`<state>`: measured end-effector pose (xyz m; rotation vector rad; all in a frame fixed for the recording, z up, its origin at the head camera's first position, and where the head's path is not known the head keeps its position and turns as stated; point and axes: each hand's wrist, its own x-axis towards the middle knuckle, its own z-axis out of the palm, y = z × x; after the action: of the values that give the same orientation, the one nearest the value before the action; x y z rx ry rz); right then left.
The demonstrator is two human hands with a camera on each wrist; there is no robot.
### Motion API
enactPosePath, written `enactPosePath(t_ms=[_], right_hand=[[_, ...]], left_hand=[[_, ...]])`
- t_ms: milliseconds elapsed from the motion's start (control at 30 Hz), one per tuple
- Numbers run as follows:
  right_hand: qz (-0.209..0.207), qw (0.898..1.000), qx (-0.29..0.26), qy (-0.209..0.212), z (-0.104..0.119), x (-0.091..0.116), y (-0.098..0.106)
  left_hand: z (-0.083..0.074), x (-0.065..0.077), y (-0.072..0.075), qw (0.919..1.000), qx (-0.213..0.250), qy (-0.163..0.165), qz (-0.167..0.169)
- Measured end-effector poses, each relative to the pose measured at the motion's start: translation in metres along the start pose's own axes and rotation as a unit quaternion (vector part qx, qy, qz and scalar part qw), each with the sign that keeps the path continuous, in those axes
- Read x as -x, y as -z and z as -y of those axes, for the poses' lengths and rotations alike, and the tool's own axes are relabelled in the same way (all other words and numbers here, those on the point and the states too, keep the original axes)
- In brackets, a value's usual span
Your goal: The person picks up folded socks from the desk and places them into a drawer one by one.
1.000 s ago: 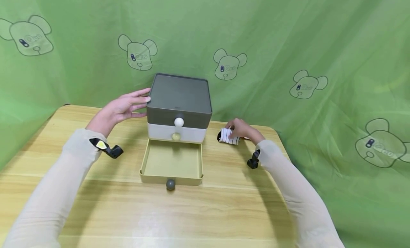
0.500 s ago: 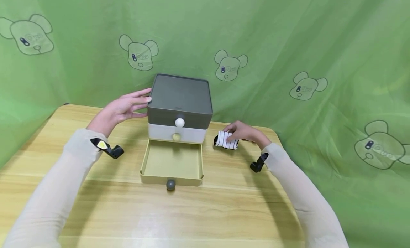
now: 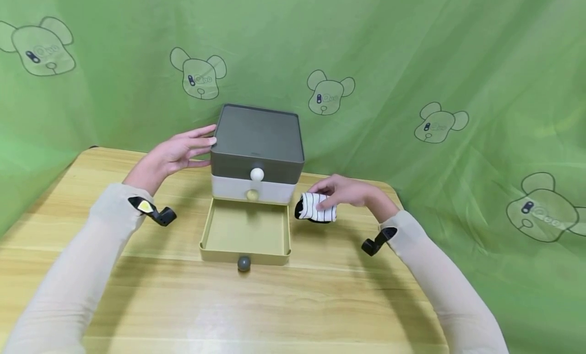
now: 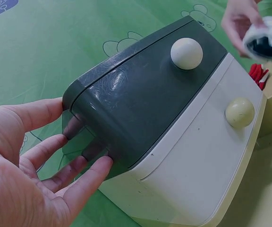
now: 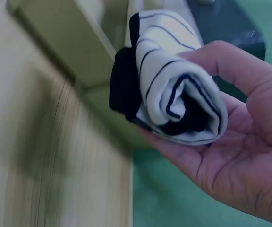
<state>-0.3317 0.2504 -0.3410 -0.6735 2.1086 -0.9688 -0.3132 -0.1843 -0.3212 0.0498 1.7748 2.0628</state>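
**One striped roll [image 3: 316, 207] clamped in my right hand [image 3: 346, 191]**

I hold it above the table [image 3: 348, 298]. At nine o'clock is the pulled-out drawer [image 3: 245, 232], its side wall [image 3: 288, 232] between; at ten, the drawer stack [image 3: 256, 133]. My left hand [image 3: 167, 155], fingers spread, touches the stack's nine-o'clock side. In my left-wrist view, a red item [image 4: 256, 73] shows at the roll's six o'clock.

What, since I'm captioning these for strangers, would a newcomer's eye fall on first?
Probably the gray-and-white drawer unit standing on the wooden table, its yellow bottom drawer pulled out. Next comes the rolled striped cloth, gripped by the right hand just right of that drawer, while the left hand touches the unit's left side. Behind everything hangs a green backdrop with cartoon faces.
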Motion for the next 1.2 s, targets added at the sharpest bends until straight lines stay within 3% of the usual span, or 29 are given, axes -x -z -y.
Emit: enactPosePath(t_ms=[200, 500, 900, 1200], right_hand=[[0.059, 0.996, -0.023, 0.068, 0.032, -0.001, -0.02], [0.08, 0.989, -0.021, 0.122, 0.07, -0.009, -0.054], [0.027, 0.986, 0.058, 0.152, 0.098, -0.041, -0.091], [-0.034, 0.963, 0.199, 0.178, 0.106, -0.06, -0.117]], left_hand=[[0.001, 0.0, 0.001, 1.0, 0.002, 0.0, -0.001], [0.001, 0.0, 0.0, 1.0, 0.005, 0.002, -0.001], [0.001, 0.0, 0.0, 1.0, -0.001, 0.003, -0.001], [0.0, 0.001, -0.001, 1.0, -0.001, 0.001, 0.006]])
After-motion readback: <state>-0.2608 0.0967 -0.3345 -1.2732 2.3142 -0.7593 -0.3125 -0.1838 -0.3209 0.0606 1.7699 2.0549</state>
